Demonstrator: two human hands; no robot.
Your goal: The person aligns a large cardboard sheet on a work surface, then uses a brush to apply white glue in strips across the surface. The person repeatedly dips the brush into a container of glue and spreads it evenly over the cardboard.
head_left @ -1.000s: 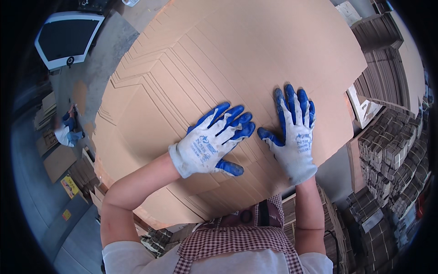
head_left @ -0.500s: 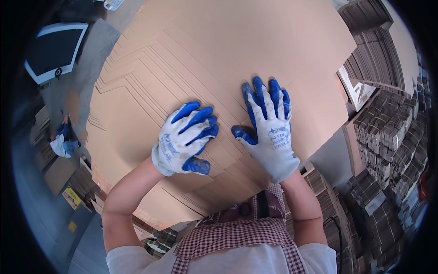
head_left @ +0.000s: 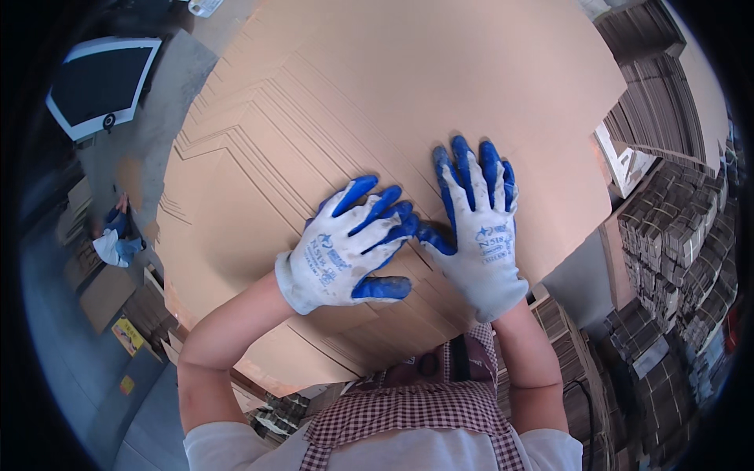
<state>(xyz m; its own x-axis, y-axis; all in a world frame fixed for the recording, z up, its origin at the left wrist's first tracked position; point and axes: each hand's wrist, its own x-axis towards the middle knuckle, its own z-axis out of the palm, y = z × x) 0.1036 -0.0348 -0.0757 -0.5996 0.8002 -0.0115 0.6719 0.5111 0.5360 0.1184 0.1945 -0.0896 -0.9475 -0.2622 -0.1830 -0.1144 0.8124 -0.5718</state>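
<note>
Broad sheets of brown cardboard (head_left: 377, 94) lie fanned out in overlapping, stepped layers in front of me. My left hand (head_left: 349, 243), in a white glove with blue-coated fingers, rests palm down on the stepped edges with its fingers spread. Just to its right, my right hand (head_left: 477, 220) lies flat in a matching glove, its fingers pointing away from me. Its thumb reaches close to the left hand's fingertips. Neither hand grips anything; both press on the cardboard surface.
Tied bundles of flat cardboard (head_left: 667, 228) are piled at the right, below a tall stack of sheets (head_left: 660, 102). A dark panel with a white frame (head_left: 102, 86) stands at the far left. Another person (head_left: 118, 243) is below it, near more cardboard.
My left hand has slid right across the cardboard, closer to the right hand. The right hand has shifted slightly right, and the whole view has moved a little.
</note>
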